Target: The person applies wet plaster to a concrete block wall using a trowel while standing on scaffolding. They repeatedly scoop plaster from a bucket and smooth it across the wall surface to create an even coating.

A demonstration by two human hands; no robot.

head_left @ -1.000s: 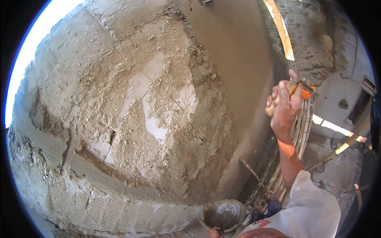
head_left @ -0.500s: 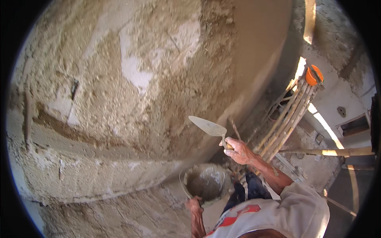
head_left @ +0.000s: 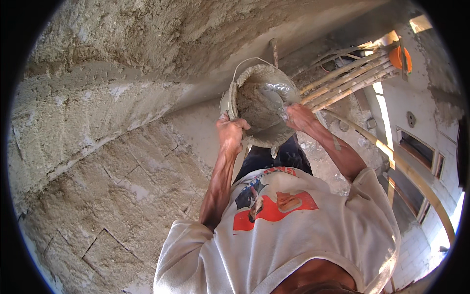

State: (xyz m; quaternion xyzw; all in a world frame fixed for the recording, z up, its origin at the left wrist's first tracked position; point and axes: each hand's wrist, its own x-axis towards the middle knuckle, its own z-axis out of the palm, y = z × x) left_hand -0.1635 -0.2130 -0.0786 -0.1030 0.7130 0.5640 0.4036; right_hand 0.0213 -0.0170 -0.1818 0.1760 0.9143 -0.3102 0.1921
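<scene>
A mortar-caked bucket (head_left: 235, 90) with wire handle and wet grey mortar is in front of my body. My left hand (head_left: 231, 127) grips its left rim. My right hand (head_left: 297, 116) is closed on a trowel (head_left: 269, 100) at the bucket's right side, with the blade down in the mortar. The trowel's handle is mostly hidden by my fingers.
A rough plastered wall (head_left: 147, 34) runs across the upper left, above a rough block surface (head_left: 107, 186). Bamboo poles (head_left: 352, 81) form a platform toward the upper right, with an orange container (head_left: 400, 60) at its end. A long pole (head_left: 416, 181) crosses the right side.
My right hand has come down from the wall with the trowel into the bucket. The bucket and my left hand now sit higher in view as the camera has tilted toward my body.
</scene>
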